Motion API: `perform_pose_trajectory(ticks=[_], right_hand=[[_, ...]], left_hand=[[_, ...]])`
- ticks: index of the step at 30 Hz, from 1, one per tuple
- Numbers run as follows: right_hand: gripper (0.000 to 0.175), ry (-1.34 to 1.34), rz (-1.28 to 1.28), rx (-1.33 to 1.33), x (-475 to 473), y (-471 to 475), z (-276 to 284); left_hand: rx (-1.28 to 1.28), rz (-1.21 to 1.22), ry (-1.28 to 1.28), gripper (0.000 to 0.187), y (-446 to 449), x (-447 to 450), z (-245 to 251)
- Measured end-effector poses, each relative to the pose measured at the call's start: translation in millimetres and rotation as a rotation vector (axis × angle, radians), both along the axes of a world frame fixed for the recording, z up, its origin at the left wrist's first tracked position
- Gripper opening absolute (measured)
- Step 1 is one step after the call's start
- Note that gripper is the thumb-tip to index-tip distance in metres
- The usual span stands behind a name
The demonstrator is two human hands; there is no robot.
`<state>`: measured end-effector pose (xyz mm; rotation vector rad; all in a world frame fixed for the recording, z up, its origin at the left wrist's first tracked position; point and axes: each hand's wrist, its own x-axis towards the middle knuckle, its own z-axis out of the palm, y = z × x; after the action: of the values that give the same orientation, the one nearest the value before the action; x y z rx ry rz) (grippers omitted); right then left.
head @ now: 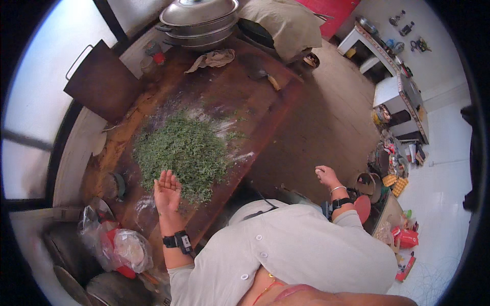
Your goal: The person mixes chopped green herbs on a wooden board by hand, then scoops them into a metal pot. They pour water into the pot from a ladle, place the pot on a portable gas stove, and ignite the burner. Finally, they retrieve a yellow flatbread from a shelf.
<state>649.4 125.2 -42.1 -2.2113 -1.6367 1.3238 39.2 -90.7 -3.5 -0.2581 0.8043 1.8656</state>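
Observation:
A broad heap of chopped green leaves (180, 149), dusted with white powder, lies on the dark wooden table (237, 91). At the heap's near edge my left hand (168, 193) is turned palm up with its fingers extended, and nothing rests in it. Whether it touches the leaves is hard to see. My right hand (327, 176) hangs beyond the table's right side, above the floor, with its fingers curled. A small pale spot shows at its fingertips, but I cannot make out whether it is a held object.
A cleaver (264, 74) lies near the table's right edge. Behind it are a crumpled cloth (212, 60) and a lidded metal steamer (201, 23). A dark board with a handle (101, 82) leans by the window. Plastic bags (130, 248) sit at the near left.

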Motion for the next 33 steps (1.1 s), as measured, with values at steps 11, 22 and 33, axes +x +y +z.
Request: perform_pose_trajectory(ticks=[11,22,33], right_hand=[[0.033,0.330,-0.088,0.033,30,55,6],[0.019,0.359,-0.236,-0.193,167,117,-57],[0.013,0.502,-0.516,-0.171,238,144,-33]], left_hand=[[-0.017,0.050,0.051,0.031,87,-7,27],[0.030,0.037,0.279,0.027,342,-41,82],[-0.286,0.361,0.391,0.028,539,-124,118]])
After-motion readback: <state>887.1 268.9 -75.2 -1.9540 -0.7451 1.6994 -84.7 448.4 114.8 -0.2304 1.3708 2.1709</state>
